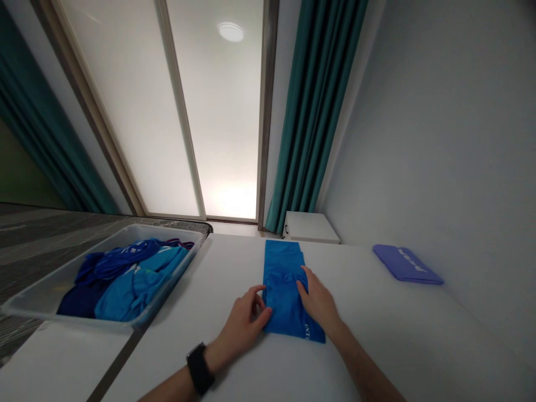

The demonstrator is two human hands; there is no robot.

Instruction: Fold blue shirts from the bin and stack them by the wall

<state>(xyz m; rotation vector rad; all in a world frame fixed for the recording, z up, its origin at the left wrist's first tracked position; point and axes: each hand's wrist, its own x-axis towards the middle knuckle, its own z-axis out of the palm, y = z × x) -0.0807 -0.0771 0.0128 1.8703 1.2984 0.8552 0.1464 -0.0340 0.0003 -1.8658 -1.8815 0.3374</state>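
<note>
A bright blue garment [287,301], folded into a long narrow strip, lies flat on the white table [377,346]. White letters show near its lower right corner, and wrinkles cross its middle. My left hand [245,321], with a black watch at the wrist, has curled fingers and thumb on the garment's left edge. On the opposite edge, my right hand [320,298] grips the cloth, its thumb on top and its fingers along the side. Some fingertips of both hands are hidden.
To the left stands a clear plastic bin [142,326] with several crumpled blue garments [138,273]. A folded purple-blue garment [406,264] lies at the right by the wall. A white cabinet [312,227] and teal curtain [318,111] are beyond the table.
</note>
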